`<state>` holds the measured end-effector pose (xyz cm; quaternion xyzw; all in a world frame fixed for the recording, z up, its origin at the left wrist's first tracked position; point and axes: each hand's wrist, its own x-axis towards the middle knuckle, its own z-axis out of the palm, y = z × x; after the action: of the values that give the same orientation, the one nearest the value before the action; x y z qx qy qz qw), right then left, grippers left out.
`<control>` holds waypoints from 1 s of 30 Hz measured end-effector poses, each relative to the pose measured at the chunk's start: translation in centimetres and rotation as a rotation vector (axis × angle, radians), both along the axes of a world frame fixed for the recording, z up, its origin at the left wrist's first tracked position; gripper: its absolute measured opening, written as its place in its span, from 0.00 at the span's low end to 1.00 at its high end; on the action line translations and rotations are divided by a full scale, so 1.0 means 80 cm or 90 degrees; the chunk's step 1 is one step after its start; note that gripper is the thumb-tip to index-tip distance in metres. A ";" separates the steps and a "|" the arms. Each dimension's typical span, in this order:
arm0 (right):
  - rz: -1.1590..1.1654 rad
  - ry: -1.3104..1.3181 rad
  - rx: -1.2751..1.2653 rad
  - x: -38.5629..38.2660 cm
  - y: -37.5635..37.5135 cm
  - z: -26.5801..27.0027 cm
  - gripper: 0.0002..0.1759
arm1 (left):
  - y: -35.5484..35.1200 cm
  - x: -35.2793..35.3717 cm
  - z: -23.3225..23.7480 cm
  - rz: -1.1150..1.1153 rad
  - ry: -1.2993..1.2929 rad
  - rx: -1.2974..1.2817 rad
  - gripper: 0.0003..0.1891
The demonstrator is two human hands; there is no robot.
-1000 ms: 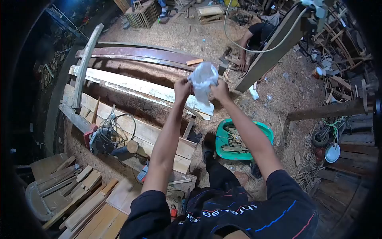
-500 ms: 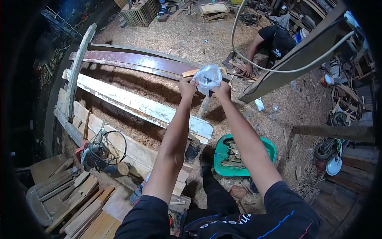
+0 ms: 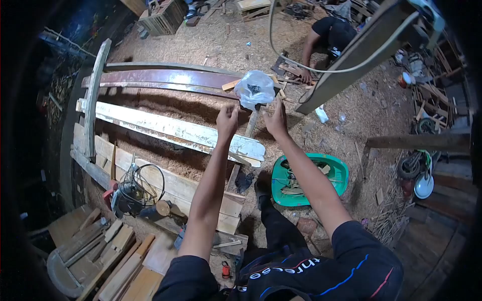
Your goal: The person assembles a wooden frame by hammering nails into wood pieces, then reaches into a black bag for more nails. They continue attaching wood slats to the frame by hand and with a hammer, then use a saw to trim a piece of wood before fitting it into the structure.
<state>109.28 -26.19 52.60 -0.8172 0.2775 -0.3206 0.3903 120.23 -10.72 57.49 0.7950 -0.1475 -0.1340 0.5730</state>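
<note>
Beyond the pale plank (image 3: 170,129), in the head view, the clear plastic bag (image 3: 254,89) is sitting just above both hands, no longer pinched as before. The left hand (image 3: 227,119) and right hand (image 3: 276,120) are hovering below it, fingers spread and touching nothing. A stick (image 3: 252,125) is standing between them; whether it is carrying the bag cannot be told.

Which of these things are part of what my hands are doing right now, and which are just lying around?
In hand:
- plastic bag, just above both open hands
- left hand
- right hand

Lying about:
- green basin of wood scraps
- white plank
- power tool with coiled cord
- another person, crouching
</note>
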 end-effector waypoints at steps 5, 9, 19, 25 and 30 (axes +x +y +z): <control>0.062 0.058 0.190 -0.124 0.069 0.060 0.15 | 0.104 -0.137 0.037 -0.057 0.052 0.004 0.13; 0.077 0.158 0.352 -0.270 0.150 0.157 0.09 | 0.200 -0.273 0.051 -0.055 0.198 -0.036 0.11; -0.074 0.037 0.306 -0.598 0.371 0.190 0.12 | 0.382 -0.516 0.109 -0.224 0.149 -0.043 0.09; -0.218 -0.078 0.334 -0.736 0.489 0.229 0.13 | 0.411 -0.619 0.169 -0.334 0.232 -0.088 0.10; -0.373 -0.032 0.261 -0.853 0.541 0.246 0.13 | 0.415 -0.697 0.182 -0.481 0.270 -0.052 0.13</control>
<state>41.01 17.07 72.31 -0.5994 0.5493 -0.3765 0.4441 64.49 22.48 72.07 0.6167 -0.3123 -0.4890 0.5320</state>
